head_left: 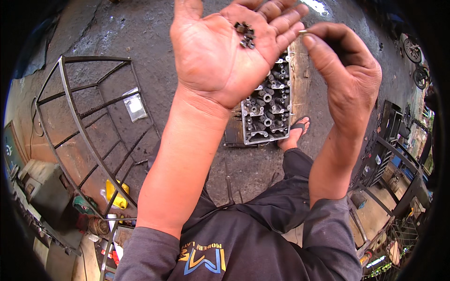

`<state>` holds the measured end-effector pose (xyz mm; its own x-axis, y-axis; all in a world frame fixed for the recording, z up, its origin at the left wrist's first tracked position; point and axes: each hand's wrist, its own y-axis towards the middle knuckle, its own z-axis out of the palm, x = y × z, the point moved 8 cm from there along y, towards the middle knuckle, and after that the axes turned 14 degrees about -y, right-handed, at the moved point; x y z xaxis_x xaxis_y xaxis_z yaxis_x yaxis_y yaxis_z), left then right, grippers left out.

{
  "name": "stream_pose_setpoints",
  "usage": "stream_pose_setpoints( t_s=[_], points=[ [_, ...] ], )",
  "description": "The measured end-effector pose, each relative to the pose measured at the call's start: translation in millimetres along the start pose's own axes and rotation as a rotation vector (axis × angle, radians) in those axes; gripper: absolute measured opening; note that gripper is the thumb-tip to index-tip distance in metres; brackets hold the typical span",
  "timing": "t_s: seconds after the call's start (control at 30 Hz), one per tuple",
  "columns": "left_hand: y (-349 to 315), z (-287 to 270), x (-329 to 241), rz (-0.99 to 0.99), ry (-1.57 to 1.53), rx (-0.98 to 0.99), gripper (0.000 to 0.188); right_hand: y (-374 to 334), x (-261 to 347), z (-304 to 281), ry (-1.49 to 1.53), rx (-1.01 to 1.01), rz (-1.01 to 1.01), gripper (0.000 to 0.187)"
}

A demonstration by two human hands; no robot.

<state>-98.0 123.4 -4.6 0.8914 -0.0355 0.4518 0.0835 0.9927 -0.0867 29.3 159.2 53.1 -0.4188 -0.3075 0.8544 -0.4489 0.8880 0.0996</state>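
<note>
Light: soft, even daylight, bright but not harsh.
Glare: 1 blown-out white patch on the concrete floor (140, 28) at the top edge.
Shadows: faint and diffuse.
Edges: heavy fisheye bending, black vignette in all 4 corners.
Focus: centre crisp, rim smeared, right side slightly overexposed.

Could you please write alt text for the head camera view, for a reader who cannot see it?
A person's left hand is held palm up with a cluster of small dark metal parts near the fingers, while the right hand pinches one small piece at its fingertips. Below the hands, a grey engine cylinder head lies on the stained concrete floor, beside a rusty metal frame.
</note>
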Motion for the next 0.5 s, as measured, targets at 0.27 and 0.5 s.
stream_pose_setpoints(
  t_s=[0.27, 0.5],
  points=[
    [-2.7, 2.7, -15.0, 0.021, 0.028, 0.061, 0.085, -47.4, -263.3, 62.6, -0.473, -0.091, 0.49, 0.019],
    [-11.7, -3.8, -15.3, 0.008, 0.034, 0.063, 0.086, -82.3, -357.2, 108.3, -0.566, -0.04, 0.587, 0.025]
  ],
)
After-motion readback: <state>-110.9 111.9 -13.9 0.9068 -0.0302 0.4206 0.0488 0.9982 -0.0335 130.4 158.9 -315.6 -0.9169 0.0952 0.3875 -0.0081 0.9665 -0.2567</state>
